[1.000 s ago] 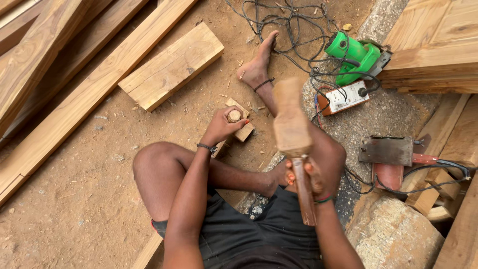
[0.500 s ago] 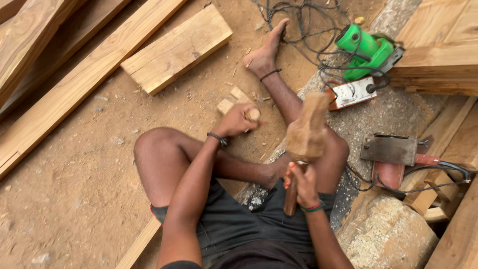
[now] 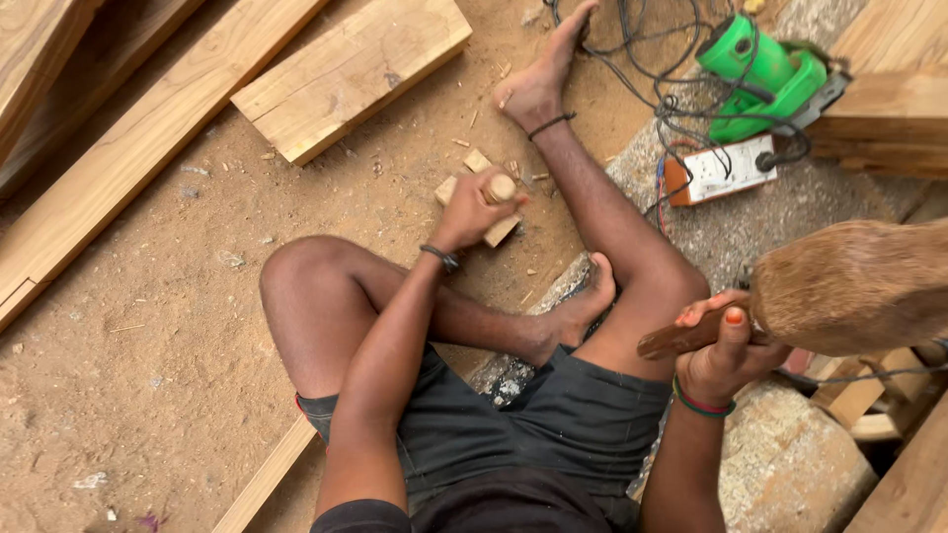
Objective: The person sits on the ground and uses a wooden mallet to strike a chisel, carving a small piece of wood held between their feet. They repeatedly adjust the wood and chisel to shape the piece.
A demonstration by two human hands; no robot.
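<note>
Since the earlier frame our right hand (image 3: 726, 350) has swung the wooden mallet (image 3: 849, 286) out to the right, so its big blurred head now hangs over the stone slab (image 3: 790, 464) instead of in front of our chest. That hand is clenched around the dark handle, thumb on top. Our left hand (image 3: 472, 212) has barely shifted: it grips a chisel (image 3: 501, 188) by its pale round handle, held upright on a small wood block (image 3: 472, 197) lying on the sandy ground (image 3: 128, 345) (the blade itself is hidden by the fingers). Wood chips lie scattered near the block. Beyond our outstretched foot (image 3: 538, 84) sit a green power tool (image 3: 765, 79) and a white socket box (image 3: 719, 170), with cables tangled between them.
</note>
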